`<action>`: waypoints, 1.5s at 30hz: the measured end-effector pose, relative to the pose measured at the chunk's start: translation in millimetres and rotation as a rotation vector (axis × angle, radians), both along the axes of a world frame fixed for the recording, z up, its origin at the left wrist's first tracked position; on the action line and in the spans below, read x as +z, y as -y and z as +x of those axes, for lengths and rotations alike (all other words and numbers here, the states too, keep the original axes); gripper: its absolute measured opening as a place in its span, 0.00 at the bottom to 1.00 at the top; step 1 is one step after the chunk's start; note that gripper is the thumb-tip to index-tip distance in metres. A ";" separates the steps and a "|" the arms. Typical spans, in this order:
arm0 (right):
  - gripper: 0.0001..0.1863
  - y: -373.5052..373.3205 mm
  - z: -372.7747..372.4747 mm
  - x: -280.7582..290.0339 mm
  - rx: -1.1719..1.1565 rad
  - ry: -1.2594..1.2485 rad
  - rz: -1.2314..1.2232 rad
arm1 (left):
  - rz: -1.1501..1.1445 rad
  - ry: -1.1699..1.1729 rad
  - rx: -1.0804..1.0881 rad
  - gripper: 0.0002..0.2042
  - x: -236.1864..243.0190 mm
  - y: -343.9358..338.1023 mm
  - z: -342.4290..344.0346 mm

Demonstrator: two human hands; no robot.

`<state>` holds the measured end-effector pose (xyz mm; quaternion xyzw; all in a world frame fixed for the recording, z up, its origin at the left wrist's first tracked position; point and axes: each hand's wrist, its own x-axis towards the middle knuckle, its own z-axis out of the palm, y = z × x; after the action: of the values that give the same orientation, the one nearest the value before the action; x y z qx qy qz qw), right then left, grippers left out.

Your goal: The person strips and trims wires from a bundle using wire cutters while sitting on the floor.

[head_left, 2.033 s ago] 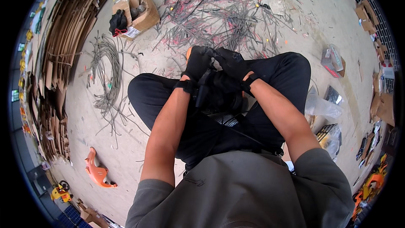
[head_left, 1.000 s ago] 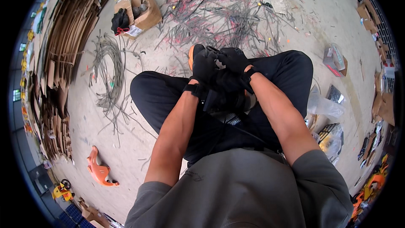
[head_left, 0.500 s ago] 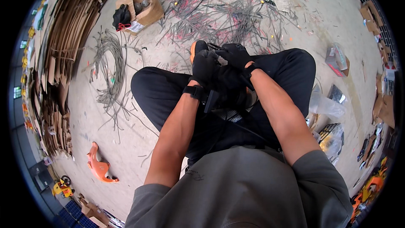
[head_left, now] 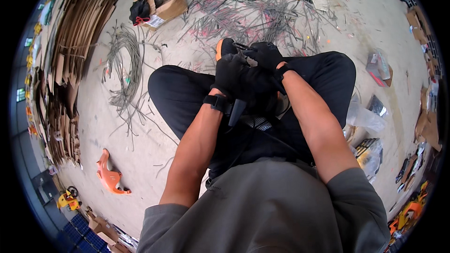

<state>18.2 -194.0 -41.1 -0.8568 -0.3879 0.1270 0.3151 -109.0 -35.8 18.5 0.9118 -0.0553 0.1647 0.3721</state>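
Looking at pale concrete floor (head_left: 146, 166), scuffed, faint yellowish streak down the right side. Soft, even light, no hard shadows. Far left: grey wall (head_left: 22, 136) with small bright windows (head_left: 20, 94), flattened cardboard (head_left: 77, 33) packed in a long stack in front. Lower left: a yellow wheeled machine (head_left: 68, 200), dark blue gridded panels (head_left: 77, 234) near it. Right edge: dark grid structure (head_left: 427, 47), brown cardboard boxes (head_left: 415, 22) lined up beside it. Lower right: jumble of orange and yellow items (head_left: 412, 210), too squeezed at the rim to identify.
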 end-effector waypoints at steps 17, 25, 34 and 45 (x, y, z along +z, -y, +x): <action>0.10 22.7 -3.7 53.9 0.061 0.292 0.138 | -0.789 -0.353 -0.034 0.08 18.2 12.8 0.6; 0.14 24.1 -12.3 52.4 0.058 0.276 0.122 | -0.816 -0.410 0.071 0.09 27.3 13.8 -1.4; 0.16 24.7 -16.8 61.1 0.028 0.148 0.068 | -1.086 -0.510 0.126 0.10 13.4 9.1 2.4; 0.16 20.6 -26.0 65.6 0.052 -0.099 0.031 | -0.909 -0.620 0.115 0.11 6.7 4.8 1.9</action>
<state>-7.8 -214.6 24.5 -0.8342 -0.3959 0.1715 0.3436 -107.2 -40.6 25.1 0.6667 0.1835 -0.0839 0.7175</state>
